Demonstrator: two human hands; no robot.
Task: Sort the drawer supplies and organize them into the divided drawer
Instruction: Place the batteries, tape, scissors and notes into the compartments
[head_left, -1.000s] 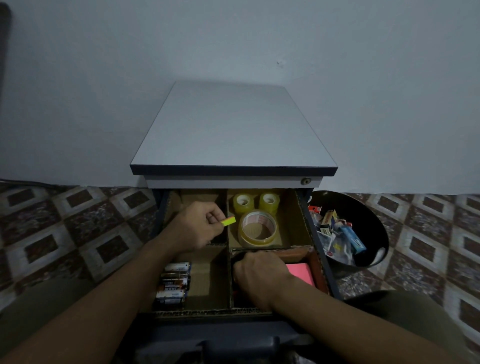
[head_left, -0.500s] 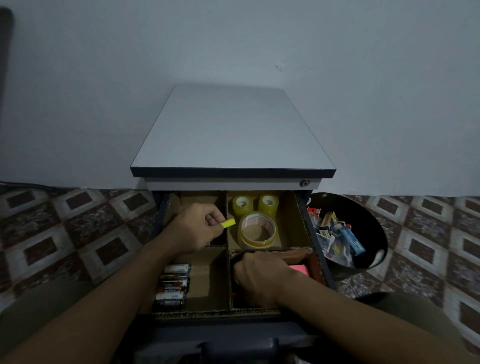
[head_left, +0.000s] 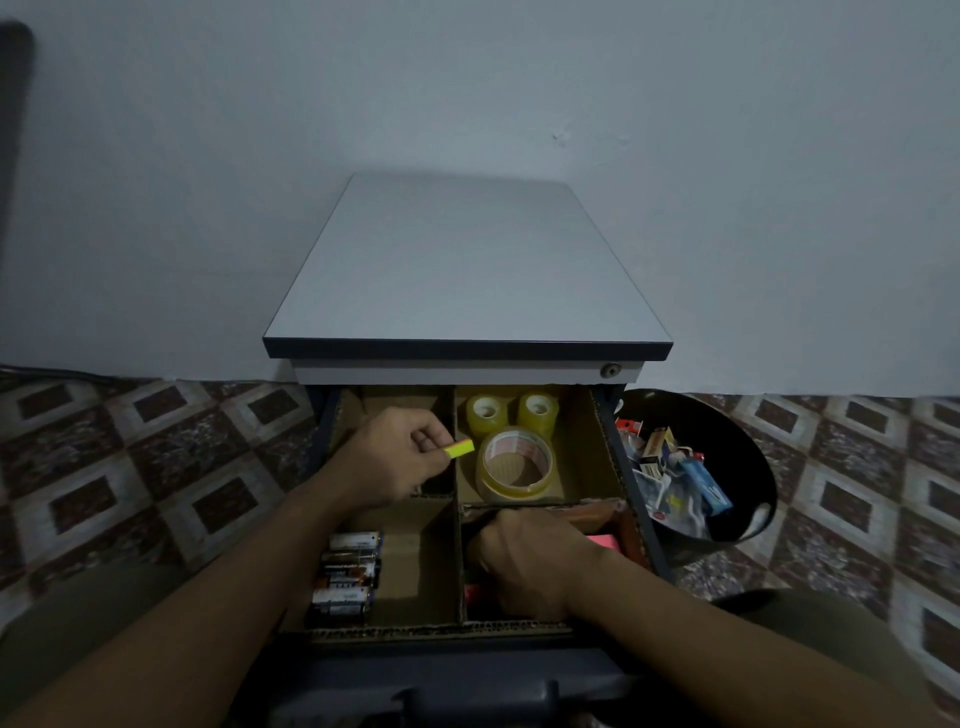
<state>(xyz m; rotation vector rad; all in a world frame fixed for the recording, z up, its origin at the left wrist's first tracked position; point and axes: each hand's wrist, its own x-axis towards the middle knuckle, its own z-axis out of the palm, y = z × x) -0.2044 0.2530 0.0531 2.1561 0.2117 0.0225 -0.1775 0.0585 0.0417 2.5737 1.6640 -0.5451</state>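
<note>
In the head view, a small yellow-green strip is pinched between thumb and forefinger of the left hand, the grip closed tight on one end while the other fingers are curled in. The strip is held above the cardboard divider, between the rear left compartment and the rear right one. In that rear right compartment two small tape rolls and a large tape roll are kept. The right hand is lowered into the front right compartment of the drawer with its fingers curled downward out of sight, so whether anything is held in that grip cannot be told. Just beside it a corner of a pink note pad is seen. Batteries are stacked in the front left compartment. Loose supplies are heaped in a black bin to the right of the drawer. Compared with a second ago, far less of the pink pad is left showing beside the right hand, while the left hand and its strip are found almost unmoved.
</note>
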